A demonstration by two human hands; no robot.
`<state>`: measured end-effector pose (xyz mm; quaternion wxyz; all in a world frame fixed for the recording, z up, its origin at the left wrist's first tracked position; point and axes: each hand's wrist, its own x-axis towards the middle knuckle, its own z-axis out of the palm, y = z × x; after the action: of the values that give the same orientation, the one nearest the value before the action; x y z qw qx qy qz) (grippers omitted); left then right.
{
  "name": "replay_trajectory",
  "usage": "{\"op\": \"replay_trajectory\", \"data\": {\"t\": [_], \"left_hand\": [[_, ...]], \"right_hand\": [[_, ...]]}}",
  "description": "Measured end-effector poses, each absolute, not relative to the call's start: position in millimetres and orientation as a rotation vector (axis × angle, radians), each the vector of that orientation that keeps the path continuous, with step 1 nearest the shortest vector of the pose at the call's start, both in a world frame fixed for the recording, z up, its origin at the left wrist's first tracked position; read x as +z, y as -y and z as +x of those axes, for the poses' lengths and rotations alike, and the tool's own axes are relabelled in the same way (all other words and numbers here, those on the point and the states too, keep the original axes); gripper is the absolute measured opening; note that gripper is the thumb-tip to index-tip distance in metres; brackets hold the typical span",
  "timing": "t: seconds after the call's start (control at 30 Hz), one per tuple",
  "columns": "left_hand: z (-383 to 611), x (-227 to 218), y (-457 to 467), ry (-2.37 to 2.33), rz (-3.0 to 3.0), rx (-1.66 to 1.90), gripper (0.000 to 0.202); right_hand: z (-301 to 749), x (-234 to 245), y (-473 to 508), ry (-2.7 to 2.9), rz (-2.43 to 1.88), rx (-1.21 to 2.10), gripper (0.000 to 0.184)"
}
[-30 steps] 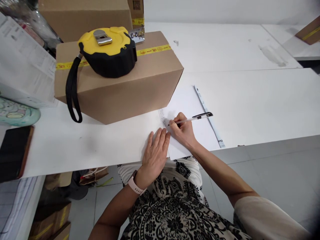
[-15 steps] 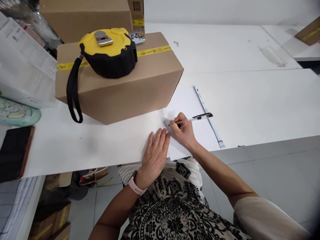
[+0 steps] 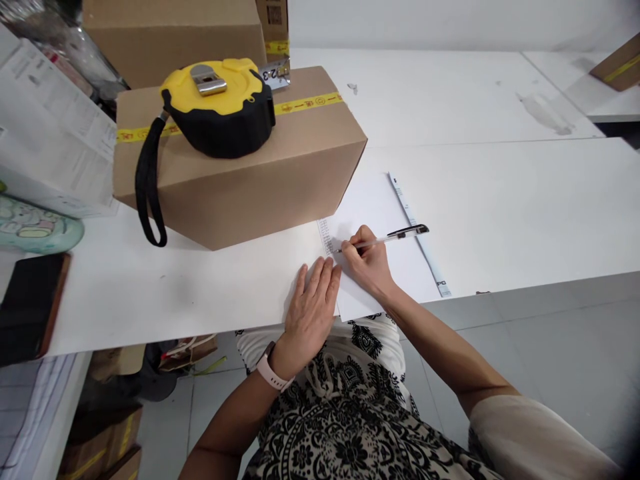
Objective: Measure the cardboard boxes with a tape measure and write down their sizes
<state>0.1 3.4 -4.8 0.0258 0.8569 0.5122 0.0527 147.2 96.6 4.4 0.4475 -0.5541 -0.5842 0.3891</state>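
My right hand is closed around a pen with a black clip and clear barrel, its tip on a white sheet of paper. Small dark writing runs down the sheet's left edge. Beside it, my left hand lies flat with fingers stretched, the fingertips at the paper's left edge. A pale pink watch is on the left wrist. Along the paper's right side lies a thin light-blue strip with dark print. Part of the writing is hidden by my hands.
A taped cardboard box stands left of the paper, with a yellow-and-black tape measure on top. More boxes are behind. A dark phone-like case lies at the left on the white table.
My right hand and the pen have shifted very slightly to the right. The left hand stays flat in about the same place.
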Motion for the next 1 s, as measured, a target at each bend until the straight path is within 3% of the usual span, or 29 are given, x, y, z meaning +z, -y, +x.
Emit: {"op": "replay_trajectory", "data": {"t": [0.67,0.83,1.0], "left_hand": [[-0.3,-4.7,-2.8,-1.584,2.637,0.177,0.076],[-1.5,-4.0,-2.2,-1.571,2.629,0.214,0.079],[-3.8,-7.5,-1.3,-1.571,2.651,0.270,0.082]], "right_hand": [[148.4,0.6,-96.9,1.424,-1.366,0.861,0.027],[166.6,-1.0,-95.8,1.524,-1.382,0.652,0.008],[207.0,-9.5,-105.9,2.060,-1.523,0.236,0.043]]}}
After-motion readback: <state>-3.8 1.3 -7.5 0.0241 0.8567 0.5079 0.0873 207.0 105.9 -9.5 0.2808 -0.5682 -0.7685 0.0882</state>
